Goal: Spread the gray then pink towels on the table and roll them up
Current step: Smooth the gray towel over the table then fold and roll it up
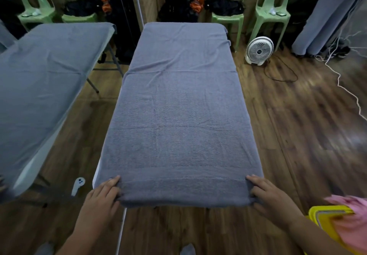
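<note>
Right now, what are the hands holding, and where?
Both hands, left and right, grip the gray towel at the two corners of its near edge.

Gray towel (178, 105), pink towel (353, 223), green chairs (272, 14).

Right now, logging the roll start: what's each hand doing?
Left hand: closed on the gray towel's near left corner.
Right hand: closed on its near right corner.
</note>
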